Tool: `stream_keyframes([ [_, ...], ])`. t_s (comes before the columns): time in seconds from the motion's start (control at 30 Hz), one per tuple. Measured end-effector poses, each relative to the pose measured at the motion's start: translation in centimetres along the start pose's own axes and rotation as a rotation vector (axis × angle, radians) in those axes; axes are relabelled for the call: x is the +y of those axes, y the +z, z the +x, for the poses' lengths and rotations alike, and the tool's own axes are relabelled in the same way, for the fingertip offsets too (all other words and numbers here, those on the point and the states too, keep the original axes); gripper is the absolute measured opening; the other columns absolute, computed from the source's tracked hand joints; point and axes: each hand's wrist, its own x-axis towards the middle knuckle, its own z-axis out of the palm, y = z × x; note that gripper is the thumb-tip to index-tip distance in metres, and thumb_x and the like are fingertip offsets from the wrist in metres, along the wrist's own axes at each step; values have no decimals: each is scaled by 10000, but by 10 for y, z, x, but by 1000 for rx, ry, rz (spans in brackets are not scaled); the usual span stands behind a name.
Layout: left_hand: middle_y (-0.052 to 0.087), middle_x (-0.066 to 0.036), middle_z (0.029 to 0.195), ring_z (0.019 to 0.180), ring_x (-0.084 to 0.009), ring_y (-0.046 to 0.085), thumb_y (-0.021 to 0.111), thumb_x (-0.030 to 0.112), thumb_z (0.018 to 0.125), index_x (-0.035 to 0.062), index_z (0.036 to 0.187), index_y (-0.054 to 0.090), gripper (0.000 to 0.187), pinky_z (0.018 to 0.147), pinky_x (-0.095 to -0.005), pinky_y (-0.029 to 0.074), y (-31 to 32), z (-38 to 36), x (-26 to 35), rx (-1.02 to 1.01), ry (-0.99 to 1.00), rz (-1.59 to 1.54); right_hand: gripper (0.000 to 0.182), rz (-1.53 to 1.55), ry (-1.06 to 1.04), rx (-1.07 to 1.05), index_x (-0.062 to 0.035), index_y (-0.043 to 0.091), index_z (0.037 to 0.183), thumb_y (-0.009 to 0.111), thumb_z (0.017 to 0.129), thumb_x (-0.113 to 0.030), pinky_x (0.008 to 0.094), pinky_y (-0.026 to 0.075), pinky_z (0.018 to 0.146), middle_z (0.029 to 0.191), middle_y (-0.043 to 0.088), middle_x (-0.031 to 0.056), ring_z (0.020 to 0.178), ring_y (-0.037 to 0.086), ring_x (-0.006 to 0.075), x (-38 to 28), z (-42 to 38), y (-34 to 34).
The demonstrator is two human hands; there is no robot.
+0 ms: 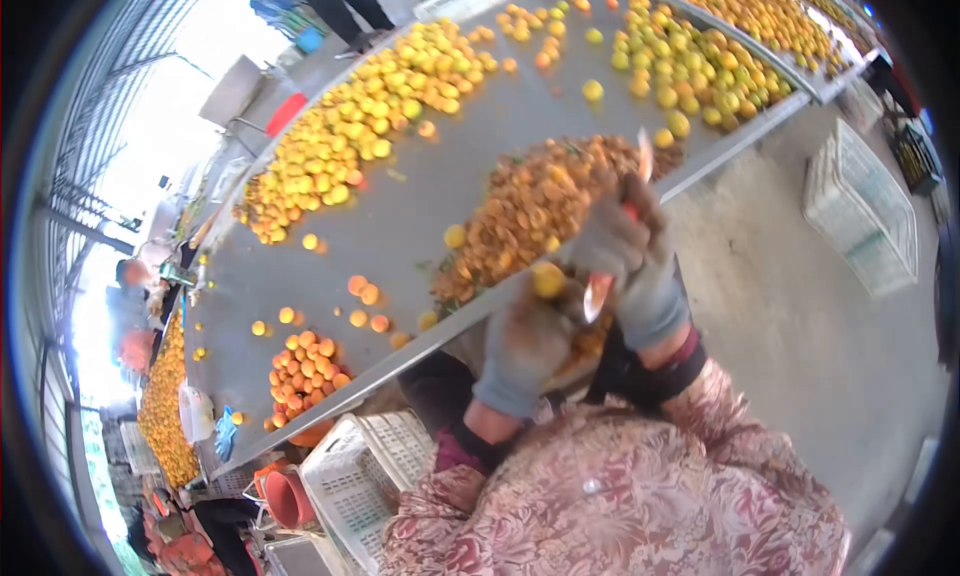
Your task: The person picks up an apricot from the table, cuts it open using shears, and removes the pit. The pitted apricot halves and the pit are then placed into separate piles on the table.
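Note:
My left hand (522, 344), in a grey glove, is just off the near edge of the metal table. It is closed around a round yellow-orange fruit (548, 279), which looks like a peach or apricot; motion blurs its fingers. To its right, my right hand (630, 251), also gloved, grips a red-handled knife-like tool. One shiny end, a blade (597, 298), points down toward the left hand, and a pale pointed end (645, 154) sticks up above the fist. Beyond both hands lies a heap of brownish-orange fruit pieces (545, 201).
The grey table (440, 186) carries yellow fruit (345, 121), greenish-yellow fruit (700, 66) and an orange pile (305, 371). White crates stand below left (365, 466) and on the floor at right (860, 206). A red bucket (288, 496) sits lower left. Other people are at the left and top.

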Motion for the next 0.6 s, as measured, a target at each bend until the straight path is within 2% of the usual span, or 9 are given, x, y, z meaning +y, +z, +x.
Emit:
stream_keyframes([
  [0.07, 564, -76, 1060, 948, -204, 550, 446, 306, 942, 19, 1184, 486, 378, 848, -401, 432, -8, 0, 12, -104, 4, 42, 327, -486, -140, 516, -32, 565, 962, 392, 969, -309, 219, 249, 411, 506, 242, -80, 389, 224, 53, -17, -6, 16],
  [0.13, 563, -79, 1082, 967, -214, 550, 428, 329, 944, 11, 1217, 474, 421, 881, -422, 417, -11, 8, 17, -253, 46, 98, 253, -699, -143, 572, -44, 574, 896, 449, 936, -260, 218, 268, 391, 510, 297, -74, 387, 263, 47, -10, -8, 31],
  [0.2, 560, -93, 1133, 1002, -238, 547, 388, 365, 949, 23, 1276, 445, 476, 927, -469, 394, -18, 8, 14, -218, 29, -20, 177, -1158, 77, 961, -49, 581, 848, 526, 882, -213, 213, 298, 374, 525, 390, -52, 395, 349, 45, 11, -10, 43],
  [0.27, 553, -77, 1171, 1054, -228, 532, 388, 356, 952, 37, 1275, 451, 458, 943, -427, 395, -31, 8, 7, -275, 92, 98, 127, -1245, 173, 927, -56, 602, 809, 583, 850, -174, 201, 346, 403, 614, 526, -26, 462, 456, 47, 22, -19, 26],
  [0.3, 547, -62, 1209, 1106, -217, 517, 387, 347, 955, 52, 1275, 457, 441, 958, -384, 396, -31, 10, 7, -335, 164, 219, 97, -1308, 90, 853, -58, 613, 809, 609, 848, -147, 189, 363, 457, 639, 538, -48, 528, 467, 26, 28, -27, 6],
  [0.37, 551, -81, 1195, 1114, -216, 517, 395, 314, 960, 35, 1243, 470, 405, 989, -379, 382, -1, 1, 17, -329, -88, -20, 109, -1346, 112, 846, -47, 629, 880, 647, 841, -147, 194, 421, 566, 725, 573, -41, 668, 512, 25, 34, -33, -3],
  [0.43, 543, -105, 1201, 1136, -220, 507, 410, 264, 955, 18, 1207, 478, 359, 1013, -376, 368, -23, 8, 15, -126, -18, 53, 136, -1318, 129, 873, -31, 614, 935, 668, 823, -86, 210, 483, 699, 849, 629, -1, 776, 573, 64, 35, -40, -19],
  [0.5, 543, -115, 1199, 1132, -225, 510, 410, 242, 953, 15, 1193, 482, 337, 1011, -376, 372, -18, 9, 14, -127, 32, 124, 81, -1034, 174, 882, -28, 604, 931, 617, 851, -24, 198, 467, 698, 859, 612, -1, 779, 554, 58, 33, -32, -6],
  [0.6, 547, -124, 1184, 1109, -228, 522, 407, 202, 949, 5, 1172, 486, 308, 1001, -371, 384, -22, 12, 10, -70, 71, 152, 53, -1153, 107, 873, -25, 590, 910, 602, 859, -16, 194, 455, 679, 844, 589, -12, 756, 531, 49, 28, -43, -23],
])
